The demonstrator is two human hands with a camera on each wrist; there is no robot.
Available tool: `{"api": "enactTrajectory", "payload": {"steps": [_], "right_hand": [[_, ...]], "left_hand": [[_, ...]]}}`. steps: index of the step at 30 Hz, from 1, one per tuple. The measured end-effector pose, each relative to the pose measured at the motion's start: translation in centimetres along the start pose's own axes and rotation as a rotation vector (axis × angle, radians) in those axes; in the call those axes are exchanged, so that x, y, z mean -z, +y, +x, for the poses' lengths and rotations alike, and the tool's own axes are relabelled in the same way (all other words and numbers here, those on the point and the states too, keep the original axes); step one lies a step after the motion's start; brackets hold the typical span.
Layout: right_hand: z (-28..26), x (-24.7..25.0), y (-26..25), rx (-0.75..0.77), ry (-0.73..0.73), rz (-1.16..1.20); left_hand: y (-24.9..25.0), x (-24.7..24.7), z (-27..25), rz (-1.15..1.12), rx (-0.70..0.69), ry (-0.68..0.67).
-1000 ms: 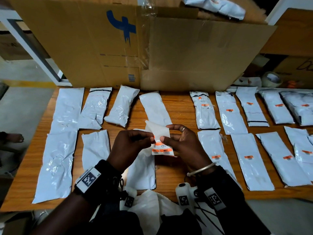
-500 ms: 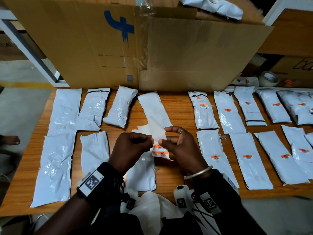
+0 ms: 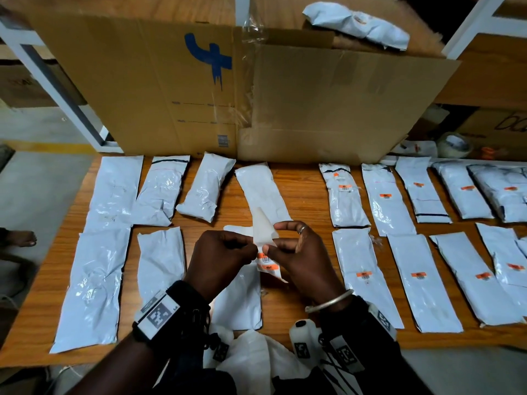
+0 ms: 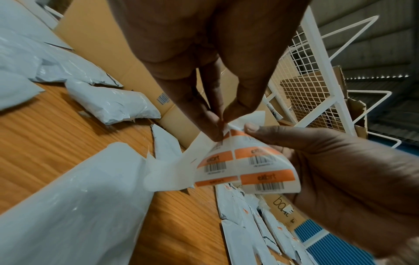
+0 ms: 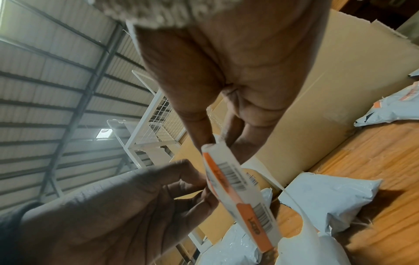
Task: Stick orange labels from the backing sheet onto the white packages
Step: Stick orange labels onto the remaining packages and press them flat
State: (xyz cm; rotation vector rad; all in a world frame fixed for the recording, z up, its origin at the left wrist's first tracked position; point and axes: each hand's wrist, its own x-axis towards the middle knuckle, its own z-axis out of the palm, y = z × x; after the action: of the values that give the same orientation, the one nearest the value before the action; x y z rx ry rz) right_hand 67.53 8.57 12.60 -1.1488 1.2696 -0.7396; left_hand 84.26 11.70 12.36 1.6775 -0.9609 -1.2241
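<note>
My right hand (image 3: 273, 246) holds the white backing sheet (image 3: 266, 265) above the table's middle, its thumb on the face that carries several orange barcode labels (image 4: 267, 177). My left hand (image 4: 221, 125) pinches the corner of the top-left orange label (image 4: 234, 133) on that sheet. The sheet's bare upper part (image 3: 263, 229) curls upward. In the right wrist view the sheet (image 5: 238, 188) shows edge-on between both hands. Plain white packages (image 3: 114, 192) lie to the left and one (image 3: 239, 303) lies under my hands. Labelled packages (image 3: 365, 280) lie to the right.
A large opened cardboard box (image 3: 199, 89) stands along the wooden table's (image 3: 302, 195) far edge, with one package (image 3: 356, 24) on top. A tape roll (image 3: 454, 145) sits at the back right. White wire racks (image 4: 306, 86) stand behind.
The sheet's empty upper part has folded narrower and now points up. My left fingers have closed on a label corner at the sheet's top. Both hands stay over the same spot.
</note>
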Motion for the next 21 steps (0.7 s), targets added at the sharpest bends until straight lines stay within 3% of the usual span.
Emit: {"api": "enactTrajectory", "payload": {"steps": [12,18,21], "right_hand": [[0.2,-0.1,-0.1,-0.020,-0.005,0.043],[0.7,0.2,0.1,-0.003,0.034,0.060],[1.1,0.4,0.3,-0.014,0.042,0.147]], "left_hand": [[-0.3,0.1,-0.1,-0.038,0.029,0.011],[-0.4,0.1,0.4,-0.130,0.064,0.065],[-0.7,0.3,0.8,-0.062,0.059,0.108]]}}
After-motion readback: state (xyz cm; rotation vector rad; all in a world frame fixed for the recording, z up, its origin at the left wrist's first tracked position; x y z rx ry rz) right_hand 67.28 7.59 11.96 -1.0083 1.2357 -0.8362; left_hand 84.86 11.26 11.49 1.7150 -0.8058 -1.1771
